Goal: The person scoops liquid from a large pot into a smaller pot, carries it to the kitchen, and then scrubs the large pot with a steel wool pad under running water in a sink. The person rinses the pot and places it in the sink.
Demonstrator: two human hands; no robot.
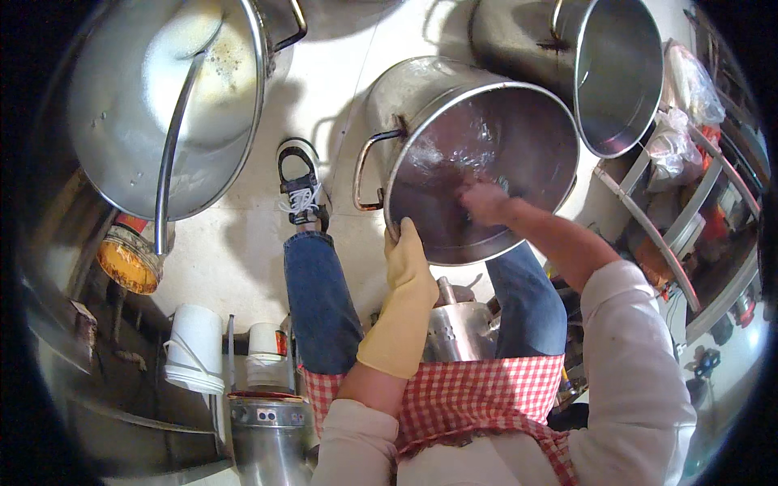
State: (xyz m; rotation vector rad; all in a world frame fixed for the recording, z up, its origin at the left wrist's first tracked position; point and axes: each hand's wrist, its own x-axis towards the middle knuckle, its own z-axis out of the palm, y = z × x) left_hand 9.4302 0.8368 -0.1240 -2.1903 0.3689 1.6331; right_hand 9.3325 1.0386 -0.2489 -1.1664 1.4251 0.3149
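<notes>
A large metal stockpot (pixel 419 82) stands tilted between my knees, its mouth facing me, with some liquid shining inside. My left hand (pixel 404 243), in a yellow rubber glove, grips the pot's rim at the lower left, below its loop handle (pixel 363 173). My bare right hand (pixel 483 201) reaches inside the pot, over the wet bottom. Its fingers are blurred and partly hidden, and a small greenish or silvery thing shows beside them; whether I hold it is not clear.
At upper left, a big metal pot (pixel 115 146) holds foamy liquid and a long metal handle. Another deep pot (pixel 620 79) is at upper right, near plastic bags (pixel 674 146) and a metal rack (pixel 650 225). White buckets (pixel 197 340) and a steel appliance (pixel 270 419) stand lower left.
</notes>
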